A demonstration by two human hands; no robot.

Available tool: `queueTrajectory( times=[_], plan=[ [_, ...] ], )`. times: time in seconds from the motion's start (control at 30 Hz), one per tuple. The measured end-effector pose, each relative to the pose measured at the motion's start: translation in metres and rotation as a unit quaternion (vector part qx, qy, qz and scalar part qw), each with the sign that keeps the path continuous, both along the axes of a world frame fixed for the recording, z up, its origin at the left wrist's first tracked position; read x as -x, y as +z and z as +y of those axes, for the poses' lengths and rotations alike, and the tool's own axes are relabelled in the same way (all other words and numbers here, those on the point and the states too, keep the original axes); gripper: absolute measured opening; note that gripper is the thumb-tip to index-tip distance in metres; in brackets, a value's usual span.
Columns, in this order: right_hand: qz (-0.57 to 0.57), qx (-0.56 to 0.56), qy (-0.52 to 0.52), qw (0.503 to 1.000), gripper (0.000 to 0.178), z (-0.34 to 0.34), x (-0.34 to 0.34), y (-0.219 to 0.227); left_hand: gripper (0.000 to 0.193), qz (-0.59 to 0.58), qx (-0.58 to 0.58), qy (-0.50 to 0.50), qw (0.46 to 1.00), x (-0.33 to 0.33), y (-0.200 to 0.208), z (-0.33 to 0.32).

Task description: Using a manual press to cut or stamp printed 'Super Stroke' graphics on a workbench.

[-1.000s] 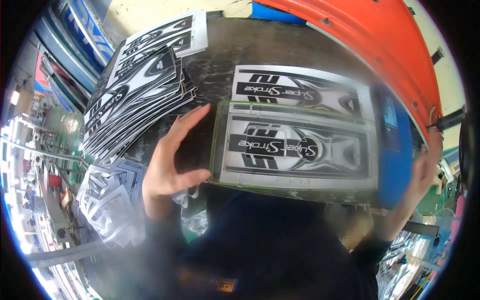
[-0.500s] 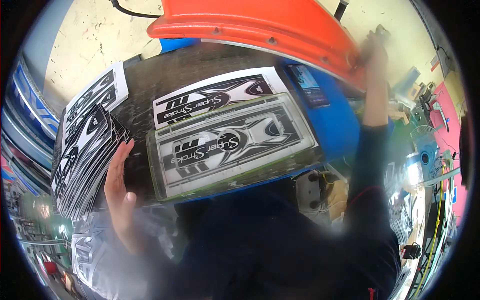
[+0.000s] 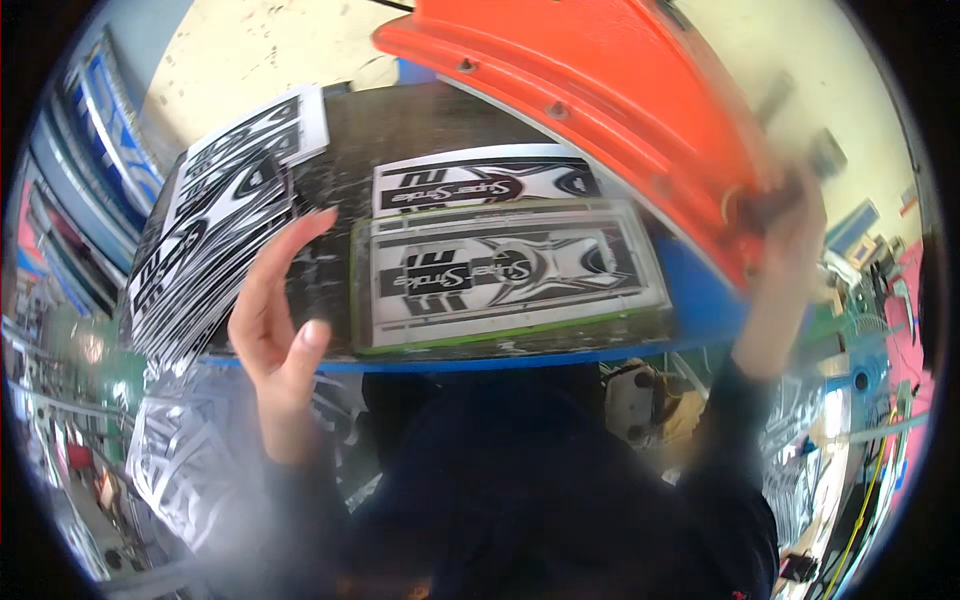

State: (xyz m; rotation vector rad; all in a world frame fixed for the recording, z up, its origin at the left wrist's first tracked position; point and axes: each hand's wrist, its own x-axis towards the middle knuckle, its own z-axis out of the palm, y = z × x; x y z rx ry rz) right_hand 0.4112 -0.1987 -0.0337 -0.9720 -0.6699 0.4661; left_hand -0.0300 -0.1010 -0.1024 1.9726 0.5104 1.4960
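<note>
A black and silver printed sheet (image 3: 510, 275) lies in a green-edged frame on the dark press bed (image 3: 330, 290). A second, similar sheet (image 3: 480, 185) lies just behind it. My left hand (image 3: 280, 315) hovers at the framed sheet's left edge, fingers apart and holding nothing. My right hand (image 3: 790, 240), blurred, is raised at the right and closed on a dark handle (image 3: 760, 205) of the orange lid (image 3: 620, 110), which stands tilted up over the bed's far right side.
A fanned stack of printed sheets (image 3: 210, 240) covers the bed's left part. More sheets (image 3: 170, 470) lie lower left, below the blue front edge (image 3: 560, 355). Blue racks (image 3: 100, 150) line the left. A white machine part (image 3: 640, 400) sits under the bed.
My right hand has risen and closed on the orange lid's handle. My left hand has come off the framed sheet's left edge and now hovers open beside it.
</note>
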Motion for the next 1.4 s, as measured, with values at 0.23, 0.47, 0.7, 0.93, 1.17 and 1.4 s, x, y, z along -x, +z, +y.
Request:
queueTrajectory(
  times=[0.23,0.47,0.7,0.93,1.17,1.4],
  plan=[
    [-0.182,-0.036,0.173,0.967,0.049,-0.025,0.092,-0.003,0.065,0.007,-0.044,-0.104,0.994,-0.031,0.046,0.000],
    [-0.415,-0.001,0.054,0.908,0.075,-0.030,0.119,0.000,0.084,0.090,-0.130,-0.143,0.977,-0.054,0.076,-0.011],
    [-0.625,0.110,-0.535,0.558,0.066,0.000,0.049,0.018,0.103,0.026,-0.145,0.013,0.989,-0.051,0.073,-0.031],
    [-0.528,-0.080,-0.329,0.779,0.056,0.010,0.044,0.009,0.056,0.023,-0.235,0.266,0.934,-0.034,0.082,-0.021],
    [-0.558,-0.121,-0.247,0.783,0.054,0.014,0.055,0.011,0.040,0.006,-0.231,0.348,0.909,-0.016,0.078,-0.004],
    [-0.501,-0.183,-0.220,0.817,0.054,0.021,0.062,0.005,0.039,-0.023,-0.223,0.367,0.903,-0.008,0.070,0.001]
  ],
)
